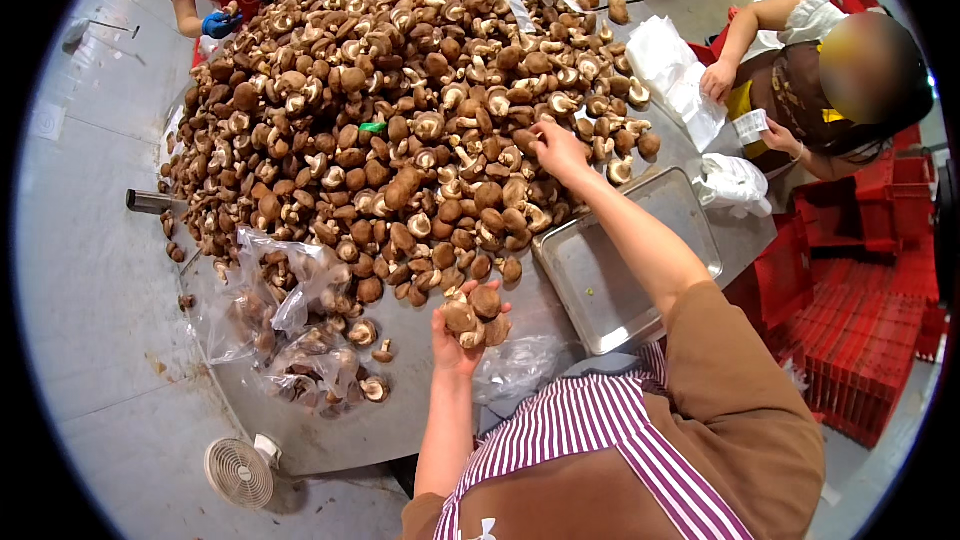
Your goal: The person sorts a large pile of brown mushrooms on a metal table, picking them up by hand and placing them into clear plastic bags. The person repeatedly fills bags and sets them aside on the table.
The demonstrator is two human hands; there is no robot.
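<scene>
A large heap of brown shiitake mushrooms [405, 97] covers much of the metal table [315, 435]. My left hand [459, 337], palm up at the heap's near edge, holds several mushrooms [474, 315]. My right hand [561, 150] reaches over the right side of the heap, its fingertips at a mushroom; whether it grips it I cannot tell. Beneath my right forearm lies a shallow metal tray [600, 277] with a small green bit in it. Clear plastic bags with mushrooms [315, 360] lie left of my left hand. An empty-looking clear bag [517, 367] is beside my left wrist.
A co-worker [787, 90] at the right handles white bags [675, 79] and a printed label. Another person with blue gloves [221, 24] stands at the far left. Red crates [855, 330] are stacked at the right. A small fan [240, 472] is by the near left table edge.
</scene>
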